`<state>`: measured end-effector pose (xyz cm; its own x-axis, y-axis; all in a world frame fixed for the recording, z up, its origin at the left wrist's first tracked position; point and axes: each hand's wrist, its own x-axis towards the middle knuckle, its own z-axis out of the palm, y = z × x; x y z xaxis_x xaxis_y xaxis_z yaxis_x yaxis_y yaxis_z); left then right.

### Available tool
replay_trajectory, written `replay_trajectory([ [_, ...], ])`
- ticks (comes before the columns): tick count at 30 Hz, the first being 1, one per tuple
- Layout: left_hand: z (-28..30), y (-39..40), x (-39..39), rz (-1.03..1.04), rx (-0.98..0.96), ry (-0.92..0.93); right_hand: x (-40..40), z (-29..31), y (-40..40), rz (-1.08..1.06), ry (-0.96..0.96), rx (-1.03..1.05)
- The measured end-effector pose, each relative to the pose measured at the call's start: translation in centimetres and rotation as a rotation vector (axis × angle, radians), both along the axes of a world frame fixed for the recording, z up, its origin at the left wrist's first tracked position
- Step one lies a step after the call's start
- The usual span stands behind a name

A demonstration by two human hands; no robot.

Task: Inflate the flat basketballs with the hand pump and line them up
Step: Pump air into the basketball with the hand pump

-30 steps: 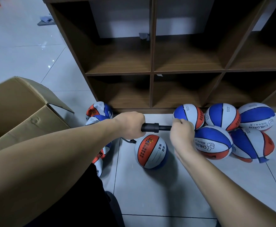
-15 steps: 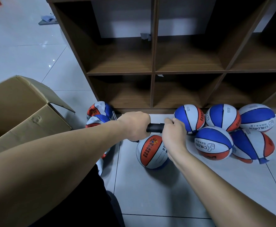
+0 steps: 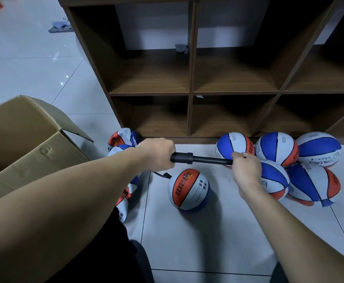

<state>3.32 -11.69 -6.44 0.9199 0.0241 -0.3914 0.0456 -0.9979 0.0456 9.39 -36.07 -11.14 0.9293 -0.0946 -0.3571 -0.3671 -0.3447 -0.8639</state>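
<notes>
Head view gives me the black hand pump [image 3: 199, 159] held level above the white floor tiles [image 3: 187, 242], and I place everything from it. My left hand [image 3: 156, 153] wraps its barrel in a tight fist; my right hand [image 3: 246, 167] curls round the handle end, with the thin rod showing between the two fists. A short black hose [image 3: 163, 176] drops from the barrel toward the one basketball [image 3: 188, 189] lying just below the pump, red, white and blue, with Chinese print I cannot read. Right of the pump I count five more balls [image 3: 277, 149] bunched against the shelf foot; one reads "CHILDREN". Left of the pump, partly behind my forearm, are several flatter balls [image 3: 122, 137]; their number I cannot tell. Beyond the pump, the brown wooden shelf [image 3: 191, 92] shows bare compartments. Far left, the open cardboard box [image 3: 24, 139] hides its contents.
</notes>
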Motion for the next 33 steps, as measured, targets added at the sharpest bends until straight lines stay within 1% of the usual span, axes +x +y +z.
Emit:
replay_trajectory([
  [5, -0.2, -0.4, -0.2, -0.005, 0.003, -0.03, 0.3, 0.1, 0.2, -0.069, -0.013, 0.045],
  [10, 0.2, -0.6, -0.3, -0.011, -0.011, -0.046, -1.2, 1.1, 2.4, -0.009, -0.103, -0.017],
  [18, 0.4, -2.2, -0.8, -0.035, -0.017, -0.075, -3.9, 1.6, 4.2, 0.054, -0.154, -0.05],
  [24, 0.8, -3.5, -0.7, -0.01, -0.032, -0.128, -4.2, 2.0, 5.6, 0.062, -0.206, -0.026],
  [30, 0.4, -2.6, -0.4, 0.029, -0.036, -0.093, -4.0, 2.4, 6.1, 0.162, -0.168, -0.004],
  [33, 0.1, -1.7, -0.2, 0.083, -0.076, -0.04, -3.1, 2.6, 6.4, 0.259, -0.097, 0.036],
])
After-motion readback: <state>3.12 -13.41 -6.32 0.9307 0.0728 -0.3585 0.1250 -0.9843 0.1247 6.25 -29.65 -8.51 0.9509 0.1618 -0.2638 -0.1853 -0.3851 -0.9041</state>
